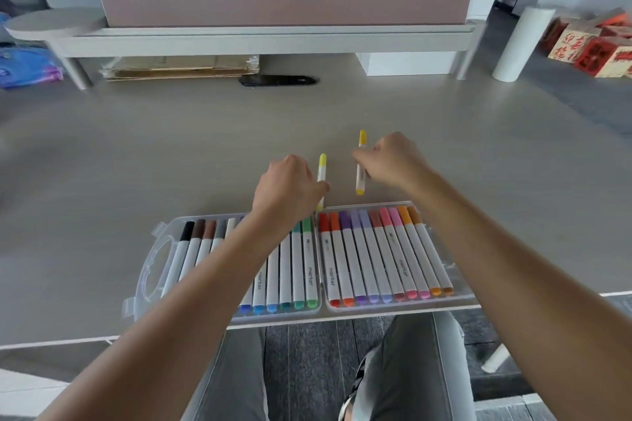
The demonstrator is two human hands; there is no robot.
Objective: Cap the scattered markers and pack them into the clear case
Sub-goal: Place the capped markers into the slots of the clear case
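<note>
Yellow-capped white markers, one pinched in each hand: pale-yellow marker (321, 174) in the left hand (287, 184), deeper-yellow marker (361, 164) in the right hand (393, 161), above the desk just beyond the clear plastic case (154, 267). Crowded rows risk jamming them.

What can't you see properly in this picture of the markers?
- Head view: left forearm hides several markers in the clear case.
- Left hand covers the pale yellow marker's lower end.
- Right hand hides part of the darker yellow marker.
- Small barrel print is unreadable.
</note>
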